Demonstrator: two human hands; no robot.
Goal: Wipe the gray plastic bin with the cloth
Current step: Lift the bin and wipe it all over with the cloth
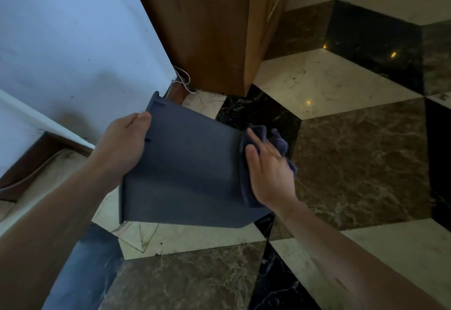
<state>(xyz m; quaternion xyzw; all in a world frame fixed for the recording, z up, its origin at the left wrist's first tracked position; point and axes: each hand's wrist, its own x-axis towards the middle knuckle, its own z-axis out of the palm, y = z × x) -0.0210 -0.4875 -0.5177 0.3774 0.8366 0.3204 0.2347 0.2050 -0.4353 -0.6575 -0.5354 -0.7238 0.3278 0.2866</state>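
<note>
The gray plastic bin (188, 170) hangs in the air above the floor, tipped on its side with one flat wall facing me. My left hand (124, 144) grips its left edge near the rim, thumb on top. A dark blue cloth (278, 144) is pressed against the bin's right end under my right hand (266, 173), whose fingers lie flat over it. Part of the cloth bunches out beyond the fingers to the right. The bin's inside is hidden.
A wooden cabinet (210, 29) stands just behind the bin. A white wall (73, 36) with a dark baseboard (29, 163) runs along the left, with a cable (184, 80) at the corner. The floor (353, 151) is patterned marble tile.
</note>
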